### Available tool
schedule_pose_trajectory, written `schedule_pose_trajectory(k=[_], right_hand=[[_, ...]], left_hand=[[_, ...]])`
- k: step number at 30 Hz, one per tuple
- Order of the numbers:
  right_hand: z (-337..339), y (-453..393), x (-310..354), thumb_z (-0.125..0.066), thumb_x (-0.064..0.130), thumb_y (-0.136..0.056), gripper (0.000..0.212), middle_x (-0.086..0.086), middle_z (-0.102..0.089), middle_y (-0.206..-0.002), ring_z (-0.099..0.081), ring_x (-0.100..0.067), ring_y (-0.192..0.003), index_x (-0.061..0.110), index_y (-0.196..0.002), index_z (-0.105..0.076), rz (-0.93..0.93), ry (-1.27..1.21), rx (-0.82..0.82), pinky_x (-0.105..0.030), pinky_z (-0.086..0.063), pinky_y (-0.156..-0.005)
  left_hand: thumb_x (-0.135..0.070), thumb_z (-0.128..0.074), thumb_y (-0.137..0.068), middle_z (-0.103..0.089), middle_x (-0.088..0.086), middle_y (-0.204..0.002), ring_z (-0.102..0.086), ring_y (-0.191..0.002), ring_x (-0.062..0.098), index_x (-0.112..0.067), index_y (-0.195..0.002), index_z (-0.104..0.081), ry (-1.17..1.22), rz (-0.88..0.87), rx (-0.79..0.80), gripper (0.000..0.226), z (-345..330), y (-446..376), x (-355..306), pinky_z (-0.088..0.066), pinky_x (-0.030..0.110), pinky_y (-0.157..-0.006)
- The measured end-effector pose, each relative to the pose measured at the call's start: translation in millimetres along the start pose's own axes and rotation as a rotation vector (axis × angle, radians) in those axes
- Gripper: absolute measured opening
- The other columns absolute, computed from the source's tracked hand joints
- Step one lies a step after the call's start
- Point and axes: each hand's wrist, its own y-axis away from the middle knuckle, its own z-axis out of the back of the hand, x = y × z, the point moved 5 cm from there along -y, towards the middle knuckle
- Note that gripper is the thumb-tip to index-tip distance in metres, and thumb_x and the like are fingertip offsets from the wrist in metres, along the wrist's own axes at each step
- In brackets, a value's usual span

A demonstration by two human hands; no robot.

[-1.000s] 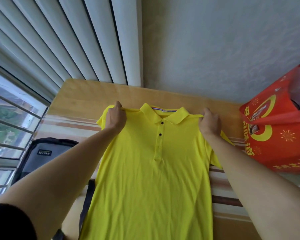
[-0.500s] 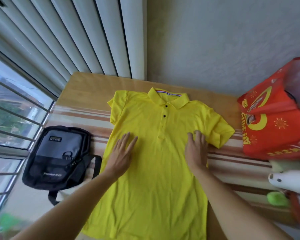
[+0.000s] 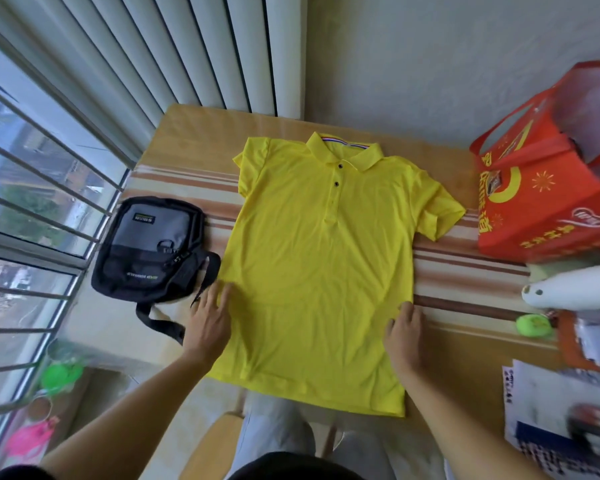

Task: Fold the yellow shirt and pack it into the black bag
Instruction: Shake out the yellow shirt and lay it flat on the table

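Hands flat on yellow shirt edges, black bag beside

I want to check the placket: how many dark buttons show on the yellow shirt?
2. On the yellow shirt, the upper button sits just below the collar and the lower button under it. Any further down the placket can't be made out.

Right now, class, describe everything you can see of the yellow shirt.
The yellow shirt is a short-sleeved polo of thin knit-looking cloth with a striped collar band and dark buttons. It lies flat, front up and unfolded, on the table, hem hanging over the near edge. The left hand and right hand rest flat on its sides.
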Motion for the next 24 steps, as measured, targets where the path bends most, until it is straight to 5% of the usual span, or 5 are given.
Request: schedule_pose_trajectory(k=[5, 10, 15, 19, 24], right_hand=[[9, 27, -9, -0.064, 0.018, -0.081, 0.036, -0.027, -0.052, -0.104, -0.055, -0.044, -0.095, -0.001, -0.107, -0.048, -0.228, -0.078, 0.001, -0.049, -0.048, -0.077], [9, 38, -7, -0.044, 0.003, -0.091, 0.019, -0.026, -0.056, -0.109, -0.061, -0.046, -0.095, 0.006, -0.111, -0.042, -0.348, -0.133, 0.025, -0.046, -0.048, -0.075], [22, 50, -22, -0.016, 0.011, -0.095, 0.034, -0.025, -0.056, -0.112, -0.061, -0.046, -0.098, 0.005, -0.112, -0.045, -0.368, -0.088, 0.002, -0.05, -0.044, -0.082], [18, 45, -14, -0.039, -0.002, -0.09, 0.023, -0.026, -0.052, -0.107, -0.053, -0.042, -0.096, 0.004, -0.111, -0.047, -0.225, 0.059, -0.076, -0.05, -0.048, -0.075], [-4, 33, 44, -0.074, 0.02, -0.078, 0.058, -0.02, -0.05, -0.138, -0.054, -0.04, -0.116, 0.012, -0.133, -0.057, 0.223, 0.069, 0.1, -0.048, -0.053, -0.084]], left_hand=[[-0.001, -0.059, -0.081, -0.051, 0.014, -0.086, -0.056, -0.077, 0.036, -0.006, -0.097, -0.047, -0.073, 0.141, 0.027, 0.021, 10, 12, 14, -0.046, 0.041, -0.056], [0.006, -0.04, -0.086, -0.053, 0.015, -0.089, -0.06, -0.076, 0.038, -0.008, -0.099, -0.041, 0.04, 0.189, 0.1, 0.019, 12, 9, 11, -0.036, 0.038, -0.053], [0.006, -0.045, -0.087, -0.057, 0.014, -0.094, -0.067, -0.08, 0.036, -0.01, -0.096, -0.039, -0.044, 0.266, 0.127, 0.019, 12, 16, 24, -0.039, 0.039, -0.05], [0.003, -0.064, -0.075, -0.049, 0.013, -0.091, -0.059, -0.07, 0.029, -0.007, -0.097, -0.046, -0.211, 0.172, 0.073, 0.03, 17, 11, 7, -0.046, 0.036, -0.048], [-0.019, -0.066, -0.067, -0.049, 0.013, -0.126, -0.055, -0.105, 0.032, -0.015, -0.129, -0.047, -0.167, -0.282, 0.135, 0.065, 9, -13, -58, -0.054, 0.043, -0.075]])
